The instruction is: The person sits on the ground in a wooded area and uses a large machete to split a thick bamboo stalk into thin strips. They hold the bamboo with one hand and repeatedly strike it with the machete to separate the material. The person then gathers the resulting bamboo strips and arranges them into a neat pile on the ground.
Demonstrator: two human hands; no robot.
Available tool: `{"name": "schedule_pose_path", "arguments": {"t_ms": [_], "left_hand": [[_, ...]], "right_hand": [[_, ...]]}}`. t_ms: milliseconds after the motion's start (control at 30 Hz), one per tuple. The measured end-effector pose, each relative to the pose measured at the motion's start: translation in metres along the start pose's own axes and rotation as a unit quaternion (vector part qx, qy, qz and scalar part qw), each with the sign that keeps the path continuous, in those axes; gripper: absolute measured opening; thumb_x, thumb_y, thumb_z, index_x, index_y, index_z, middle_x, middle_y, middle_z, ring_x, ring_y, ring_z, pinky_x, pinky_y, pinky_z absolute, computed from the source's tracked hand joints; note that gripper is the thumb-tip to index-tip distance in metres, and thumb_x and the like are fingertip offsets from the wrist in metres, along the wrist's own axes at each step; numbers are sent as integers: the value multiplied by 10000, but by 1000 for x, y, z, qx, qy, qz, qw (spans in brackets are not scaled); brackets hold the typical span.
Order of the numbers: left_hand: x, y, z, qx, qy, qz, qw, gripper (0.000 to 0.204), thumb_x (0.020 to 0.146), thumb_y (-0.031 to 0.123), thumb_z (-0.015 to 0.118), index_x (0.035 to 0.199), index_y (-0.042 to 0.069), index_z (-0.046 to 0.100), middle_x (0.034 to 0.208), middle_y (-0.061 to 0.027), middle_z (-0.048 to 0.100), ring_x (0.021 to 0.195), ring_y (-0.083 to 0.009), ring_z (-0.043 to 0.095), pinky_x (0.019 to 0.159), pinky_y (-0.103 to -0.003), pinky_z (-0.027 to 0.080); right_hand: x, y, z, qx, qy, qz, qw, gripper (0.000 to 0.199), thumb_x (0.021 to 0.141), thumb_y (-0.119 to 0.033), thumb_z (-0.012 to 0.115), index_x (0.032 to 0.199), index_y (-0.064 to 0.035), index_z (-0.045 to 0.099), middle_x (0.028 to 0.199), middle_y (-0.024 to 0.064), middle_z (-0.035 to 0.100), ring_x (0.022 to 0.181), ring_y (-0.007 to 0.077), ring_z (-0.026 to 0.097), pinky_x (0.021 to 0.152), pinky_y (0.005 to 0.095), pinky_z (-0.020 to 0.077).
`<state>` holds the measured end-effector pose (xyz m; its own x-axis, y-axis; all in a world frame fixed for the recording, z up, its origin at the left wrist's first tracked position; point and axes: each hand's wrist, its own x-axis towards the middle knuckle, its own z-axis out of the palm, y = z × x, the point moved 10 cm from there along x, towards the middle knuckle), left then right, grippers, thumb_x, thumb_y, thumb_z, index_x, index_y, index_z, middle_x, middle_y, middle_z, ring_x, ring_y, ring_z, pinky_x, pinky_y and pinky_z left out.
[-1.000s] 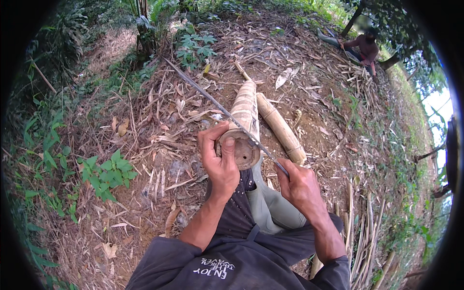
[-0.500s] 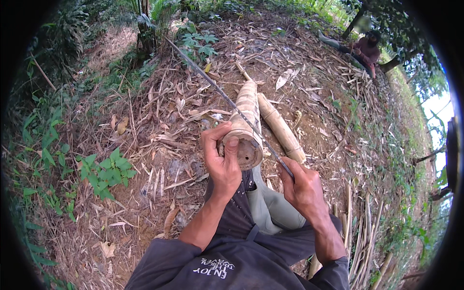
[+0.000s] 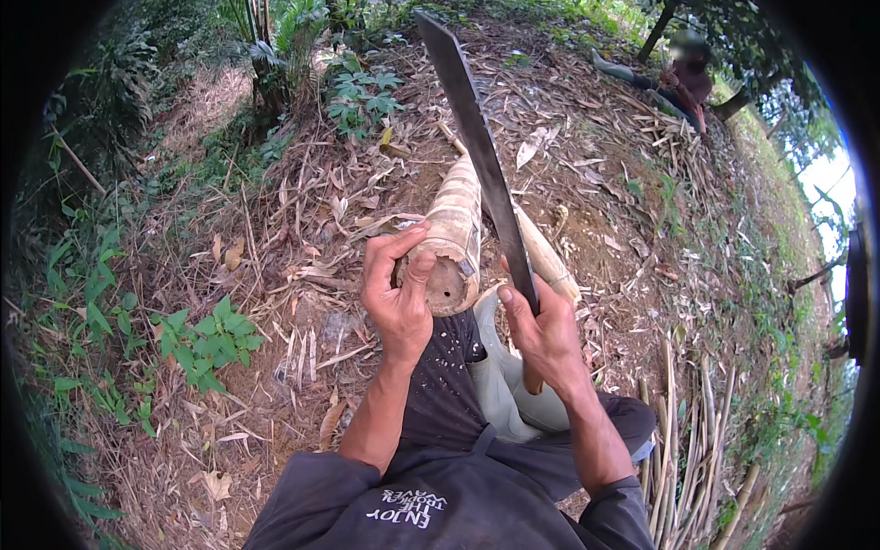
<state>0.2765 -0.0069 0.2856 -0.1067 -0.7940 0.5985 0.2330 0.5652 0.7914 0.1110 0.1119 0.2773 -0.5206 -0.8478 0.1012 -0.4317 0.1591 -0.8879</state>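
My left hand (image 3: 401,298) is closed around the near end of a thick, pale bamboo tube (image 3: 454,206), thumb over its rim. The tube points away from me, its sides banded light and brown. A small dark hole shows in the recessed wall at its near end. In my right hand (image 3: 550,335) is a machete (image 3: 486,151), gripped at the wooden handle. Its long dark blade points up and away, to the right of the tube, with its flat side visible. Behind the blade, a second bamboo piece (image 3: 548,261) lies partly hidden on the ground.
Dry leaves and bamboo scraps cover the sloping ground. Long thin sticks (image 3: 692,449) lie at my right. A leafy green plant (image 3: 209,344) grows at the left. Another person (image 3: 687,87) sits at the far right, under trees. My pale boots (image 3: 513,385) are below the tube.
The machete has swung from a leftward slant across the tube to a steeper angle on its right, its flat side now showing. The tube's near end has shifted slightly left with my left hand.
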Motion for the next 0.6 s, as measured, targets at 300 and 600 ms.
{"name": "schedule_pose_path", "arguments": {"t_ms": [300, 600], "left_hand": [[20, 7, 2, -38, -106, 26, 993, 194, 806, 58, 729, 984, 0, 680, 1017, -112, 659, 1025, -241, 633, 929, -352, 481], [-8, -23, -3, -186, 143, -178, 956, 449, 1051, 373, 357, 1185, -13, 542, 1182, -129, 555, 1055, -182, 550, 908, -318, 441]], "right_hand": [[-7, -2, 61, 217, 36, 3, 976, 342, 880, -129, 712, 1154, 39, 594, 602, -26, 534, 503, 36, 457, 432, 230, 381], [3, -6, 71, 285, 43, 4, 957, 482, 914, -105, 667, 1343, 21, 488, 668, -29, 559, 490, 48, 481, 424, 225, 399]]}}
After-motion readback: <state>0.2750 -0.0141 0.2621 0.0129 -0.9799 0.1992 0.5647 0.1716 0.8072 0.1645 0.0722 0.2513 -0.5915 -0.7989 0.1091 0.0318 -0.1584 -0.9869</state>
